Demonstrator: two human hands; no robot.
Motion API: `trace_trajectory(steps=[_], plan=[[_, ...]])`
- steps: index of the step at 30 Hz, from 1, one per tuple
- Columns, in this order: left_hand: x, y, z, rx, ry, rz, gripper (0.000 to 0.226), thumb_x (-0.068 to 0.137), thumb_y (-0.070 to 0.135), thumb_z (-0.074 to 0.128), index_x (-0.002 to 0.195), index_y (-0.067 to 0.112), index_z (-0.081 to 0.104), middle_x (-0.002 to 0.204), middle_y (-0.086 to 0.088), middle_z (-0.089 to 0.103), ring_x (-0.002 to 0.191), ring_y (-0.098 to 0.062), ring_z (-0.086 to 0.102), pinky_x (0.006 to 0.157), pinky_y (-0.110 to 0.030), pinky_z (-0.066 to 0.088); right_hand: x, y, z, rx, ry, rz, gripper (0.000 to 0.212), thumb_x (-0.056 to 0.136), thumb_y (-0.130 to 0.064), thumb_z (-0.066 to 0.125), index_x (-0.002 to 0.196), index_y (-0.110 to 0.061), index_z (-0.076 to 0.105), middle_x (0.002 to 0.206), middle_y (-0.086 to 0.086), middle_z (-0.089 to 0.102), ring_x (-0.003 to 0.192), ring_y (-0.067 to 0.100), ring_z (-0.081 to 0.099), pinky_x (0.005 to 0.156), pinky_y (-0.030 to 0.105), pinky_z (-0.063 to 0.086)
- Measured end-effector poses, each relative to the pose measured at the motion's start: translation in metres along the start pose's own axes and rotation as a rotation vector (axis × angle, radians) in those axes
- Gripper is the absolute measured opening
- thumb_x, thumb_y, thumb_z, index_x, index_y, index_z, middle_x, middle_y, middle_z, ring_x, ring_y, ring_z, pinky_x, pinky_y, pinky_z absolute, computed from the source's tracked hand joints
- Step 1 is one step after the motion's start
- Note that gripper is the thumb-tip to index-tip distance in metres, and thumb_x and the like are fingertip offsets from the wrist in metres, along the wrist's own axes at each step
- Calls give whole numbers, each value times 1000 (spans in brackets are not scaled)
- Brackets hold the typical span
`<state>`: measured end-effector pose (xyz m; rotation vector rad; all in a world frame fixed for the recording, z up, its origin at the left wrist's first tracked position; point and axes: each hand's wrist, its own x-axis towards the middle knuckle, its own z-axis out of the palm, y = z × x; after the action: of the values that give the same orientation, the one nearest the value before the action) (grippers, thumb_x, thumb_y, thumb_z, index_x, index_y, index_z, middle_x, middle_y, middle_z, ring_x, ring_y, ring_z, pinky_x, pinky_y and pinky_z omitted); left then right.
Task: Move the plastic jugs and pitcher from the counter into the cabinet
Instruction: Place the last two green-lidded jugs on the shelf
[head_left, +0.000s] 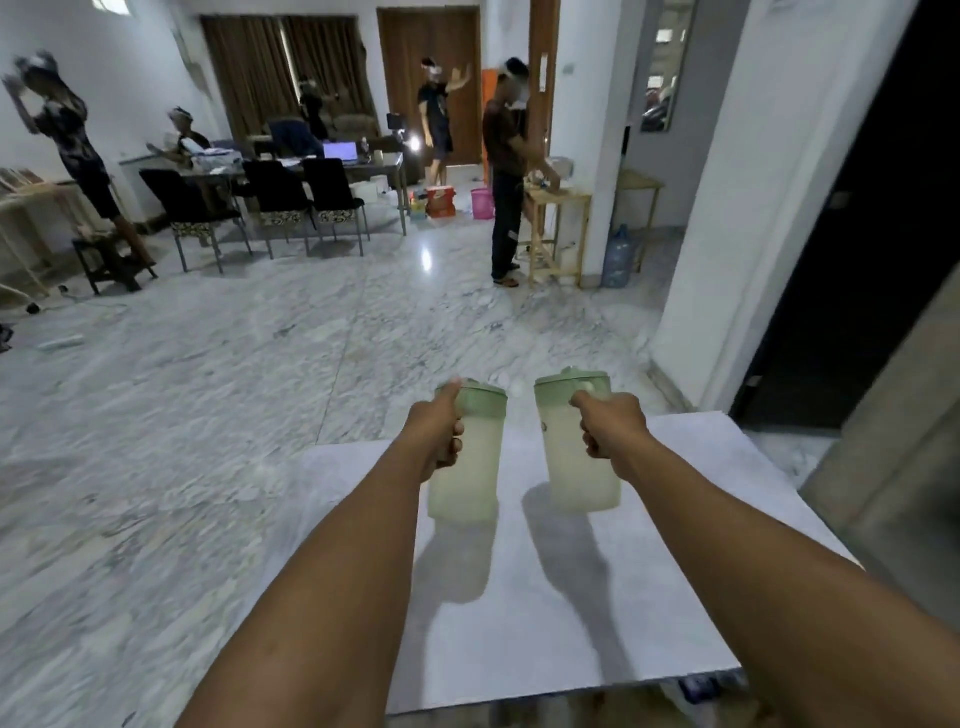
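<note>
Two pale translucent plastic jugs with green lids hang above a white counter top (561, 613). My left hand (435, 431) is wrapped around the handle of the left jug (470, 467), thumb up beside its lid. My right hand (613, 423) grips the handle of the right jug (569, 457). Both jugs are upright, side by side with a small gap, and cast shadows on the counter below them. No pitcher and no cabinet can be made out.
Beyond the counter lies a marble floor (208, 389). A white pillar (737, 234) and a dark doorway (857, 260) stand to the right. Several people, a table with black chairs (275, 197) and a wooden stand (558, 234) are far back.
</note>
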<state>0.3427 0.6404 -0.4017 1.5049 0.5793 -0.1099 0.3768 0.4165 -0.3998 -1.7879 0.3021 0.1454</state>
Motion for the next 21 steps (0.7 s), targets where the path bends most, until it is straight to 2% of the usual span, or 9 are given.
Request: trace_trajectory(steps=[2, 5, 11, 15, 21], plan=[[-42, 8, 24, 25, -87, 43, 45, 95, 55, 49, 97, 11, 58, 62, -3, 49, 45, -17, 40, 42, -20, 27, -41, -3, -48, 76, 73, -38, 31, 83, -39, 68, 76, -14, 50, 61, 6, 49, 46, 21, 41, 46, 27, 34], [-111, 17, 64, 109, -259, 70, 41, 97, 50, 46, 88, 11, 54, 62, -2, 48, 46, -18, 41, 44, -22, 27, -110, -3, -119, 127, 202, -60, 42, 85, -55, 64, 77, -15, 53, 61, 4, 46, 48, 19, 38, 48, 27, 32], [-232, 37, 165, 350, -735, 42, 38, 97, 45, 39, 78, 15, 52, 61, 0, 49, 53, -17, 44, 54, -28, 32, -242, 7, -271, 89, 456, -69, 44, 87, -58, 56, 75, -16, 57, 58, 3, 52, 44, 18, 43, 46, 24, 36], [-320, 38, 249, 428, -1001, 29, 36, 97, 43, 40, 78, 16, 55, 64, -1, 53, 56, -18, 47, 56, -28, 36, -334, 12, -382, 30, 661, -69, 45, 86, -58, 56, 71, -17, 57, 52, 3, 50, 36, 17, 39, 41, 21, 33], [-458, 27, 364, 598, -1438, 29, 41, 98, 44, 41, 77, 14, 60, 66, -2, 54, 58, -18, 48, 57, -28, 34, -487, 27, -517, -26, 907, 25, 49, 90, -60, 52, 67, -17, 54, 54, 1, 45, 42, 15, 35, 46, 23, 28]])
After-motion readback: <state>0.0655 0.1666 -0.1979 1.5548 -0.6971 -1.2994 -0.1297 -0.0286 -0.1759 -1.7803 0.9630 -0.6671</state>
